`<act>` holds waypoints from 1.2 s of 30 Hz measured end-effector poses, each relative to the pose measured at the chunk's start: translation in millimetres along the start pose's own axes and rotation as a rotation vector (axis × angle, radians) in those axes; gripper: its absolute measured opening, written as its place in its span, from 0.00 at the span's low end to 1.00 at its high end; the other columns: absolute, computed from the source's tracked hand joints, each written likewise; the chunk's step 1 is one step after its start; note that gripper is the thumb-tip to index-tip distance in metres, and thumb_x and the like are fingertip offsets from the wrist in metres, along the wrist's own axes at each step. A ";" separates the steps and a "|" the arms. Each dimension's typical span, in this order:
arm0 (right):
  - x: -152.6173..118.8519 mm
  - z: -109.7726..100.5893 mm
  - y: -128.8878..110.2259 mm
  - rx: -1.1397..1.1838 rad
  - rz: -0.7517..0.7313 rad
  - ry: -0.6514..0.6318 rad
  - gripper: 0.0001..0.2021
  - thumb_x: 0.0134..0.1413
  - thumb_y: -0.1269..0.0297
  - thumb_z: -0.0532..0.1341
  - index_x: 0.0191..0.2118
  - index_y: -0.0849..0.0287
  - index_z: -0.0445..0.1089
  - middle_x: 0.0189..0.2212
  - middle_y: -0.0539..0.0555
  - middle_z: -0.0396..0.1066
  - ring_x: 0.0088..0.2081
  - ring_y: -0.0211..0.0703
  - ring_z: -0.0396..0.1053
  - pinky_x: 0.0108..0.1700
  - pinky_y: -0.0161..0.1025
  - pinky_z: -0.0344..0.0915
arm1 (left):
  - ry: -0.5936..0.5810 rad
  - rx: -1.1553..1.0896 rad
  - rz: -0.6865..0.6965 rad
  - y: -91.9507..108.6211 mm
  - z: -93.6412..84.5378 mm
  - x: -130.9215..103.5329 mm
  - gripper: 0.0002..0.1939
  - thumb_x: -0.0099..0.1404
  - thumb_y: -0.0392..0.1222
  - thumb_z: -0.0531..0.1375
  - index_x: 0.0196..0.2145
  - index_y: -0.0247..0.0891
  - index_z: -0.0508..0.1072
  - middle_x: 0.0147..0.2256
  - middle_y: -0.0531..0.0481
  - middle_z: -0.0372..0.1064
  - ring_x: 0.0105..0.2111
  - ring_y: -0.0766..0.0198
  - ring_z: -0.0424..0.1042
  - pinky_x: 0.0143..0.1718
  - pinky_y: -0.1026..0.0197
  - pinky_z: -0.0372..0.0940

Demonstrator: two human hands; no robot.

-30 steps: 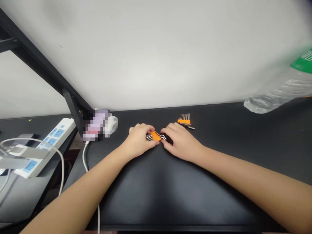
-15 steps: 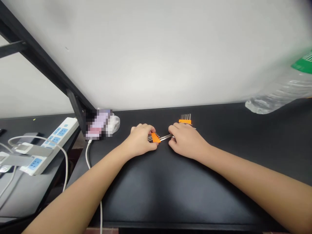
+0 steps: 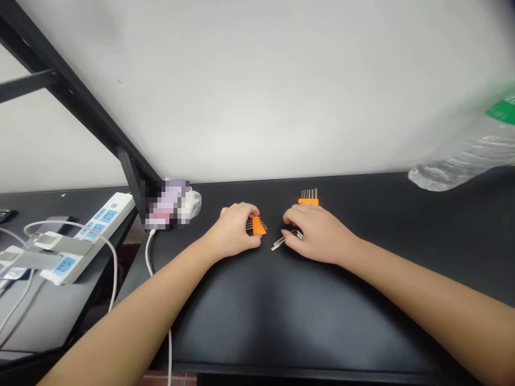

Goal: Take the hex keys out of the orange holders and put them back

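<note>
My left hand (image 3: pixel 231 228) is closed around a hex key set's orange holder (image 3: pixel 258 225), pinching it between thumb and fingers with several thin keys still in it. A short gap to the right, my right hand (image 3: pixel 316 230) curls around a few loose hex keys (image 3: pixel 278 244). Their straight ends stick out down-left past the thumb, and their bent ends are inside the curl of the fingers. Just behind the right hand lies a second orange holder (image 3: pixel 308 201) with several keys pointing toward the wall. The right hand partly covers it.
A white power strip (image 3: pixel 94 230) with plugs and cables is on the left table. A black metal frame (image 3: pixel 92 118) slants beside it. A pixelated item (image 3: pixel 167 206) with a white cable (image 3: pixel 149 252) lies at the back left. Clear plastic packaging (image 3: pixel 442 169) stands at the right.
The loose hex keys have come away from the orange holder in my left hand. My right hand has moved slightly right with them, and their ends now point more down-left.
</note>
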State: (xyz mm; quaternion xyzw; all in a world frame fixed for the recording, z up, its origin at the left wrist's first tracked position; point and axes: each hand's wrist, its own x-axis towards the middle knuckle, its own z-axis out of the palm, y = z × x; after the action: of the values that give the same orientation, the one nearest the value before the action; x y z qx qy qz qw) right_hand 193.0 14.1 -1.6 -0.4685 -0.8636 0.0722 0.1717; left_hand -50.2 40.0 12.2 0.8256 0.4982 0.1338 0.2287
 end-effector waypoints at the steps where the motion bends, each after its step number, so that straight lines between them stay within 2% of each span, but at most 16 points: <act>1: 1.4 1.1 -2.3 0.037 -0.001 0.026 0.06 0.60 0.61 0.62 0.36 0.55 0.65 0.32 0.53 0.72 0.34 0.46 0.68 0.39 0.44 0.62 | 0.010 -0.011 0.011 0.6 0.7 -0.2 0.21 0.55 0.44 0.66 0.48 0.42 0.72 0.48 0.47 0.74 0.48 0.50 0.73 0.52 0.48 0.67; 3: 4.9 3.3 -8.3 0.121 -0.012 0.057 0.08 0.62 0.58 0.62 0.40 0.56 0.66 0.34 0.53 0.73 0.34 0.46 0.69 0.38 0.43 0.63 | 0.037 -0.026 0.034 3.6 2.2 -1.1 0.23 0.56 0.44 0.66 0.49 0.41 0.71 0.50 0.45 0.73 0.48 0.50 0.74 0.50 0.50 0.69; 7: 12.0 8.3 -18.3 0.253 -0.018 0.050 0.07 0.65 0.60 0.60 0.45 0.55 0.67 0.34 0.52 0.74 0.32 0.43 0.69 0.34 0.40 0.62 | 0.086 -0.051 0.112 13.8 5.7 -4.6 0.23 0.58 0.42 0.64 0.52 0.41 0.68 0.49 0.46 0.73 0.46 0.54 0.74 0.47 0.53 0.70; 11: 13.8 16.8 -16.0 0.271 0.021 0.054 0.05 0.68 0.65 0.55 0.38 0.56 0.66 0.32 0.51 0.73 0.30 0.41 0.69 0.33 0.38 0.61 | 0.109 -0.049 0.169 19.2 9.6 -6.1 0.23 0.59 0.41 0.63 0.53 0.41 0.69 0.48 0.45 0.72 0.47 0.54 0.73 0.50 0.53 0.70; 17: 13.5 27.1 -8.4 0.130 -0.062 0.072 0.08 0.67 0.70 0.54 0.34 0.57 0.64 0.30 0.51 0.70 0.31 0.41 0.67 0.34 0.38 0.60 | 0.095 0.019 0.197 16.9 15.2 -3.1 0.15 0.60 0.43 0.63 0.45 0.40 0.74 0.43 0.45 0.71 0.43 0.55 0.72 0.46 0.54 0.70; 20: 15.1 25.7 -6.3 -0.017 -0.094 0.051 0.09 0.67 0.70 0.54 0.33 0.57 0.64 0.30 0.53 0.69 0.32 0.44 0.67 0.35 0.40 0.59 | 0.099 0.069 0.192 17.4 15.0 -1.9 0.12 0.60 0.44 0.63 0.41 0.40 0.74 0.37 0.47 0.71 0.39 0.55 0.71 0.42 0.54 0.69; 24: 16.7 20.0 -0.4 -0.124 -0.064 0.017 0.08 0.67 0.71 0.54 0.35 0.58 0.66 0.32 0.55 0.70 0.34 0.45 0.68 0.35 0.40 0.58 | 0.076 0.132 0.175 17.2 12.9 -0.3 0.08 0.59 0.45 0.64 0.35 0.40 0.71 0.33 0.48 0.70 0.35 0.56 0.70 0.39 0.55 0.67; 31: 13.7 17.8 11.0 -0.155 -0.021 -0.048 0.06 0.67 0.70 0.55 0.36 0.57 0.65 0.34 0.54 0.70 0.34 0.43 0.68 0.34 0.38 0.57 | 0.055 0.156 0.191 12.1 11.4 0.0 0.11 0.58 0.46 0.64 0.37 0.40 0.73 0.34 0.49 0.72 0.36 0.56 0.71 0.39 0.55 0.66; 36: 8.4 14.6 15.3 -0.151 0.056 -0.007 0.06 0.64 0.70 0.55 0.35 0.56 0.65 0.33 0.54 0.70 0.33 0.43 0.68 0.35 0.38 0.58 | 0.039 0.124 0.189 9.1 6.8 -1.8 0.12 0.57 0.45 0.64 0.39 0.39 0.74 0.37 0.48 0.73 0.38 0.56 0.72 0.39 0.56 0.66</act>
State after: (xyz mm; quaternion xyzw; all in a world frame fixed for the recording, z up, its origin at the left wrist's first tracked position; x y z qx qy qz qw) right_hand 195.5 30.0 -17.6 -0.5038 -0.8538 0.0131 0.1307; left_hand -41.1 33.1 11.0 0.8787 0.4298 0.1396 0.1537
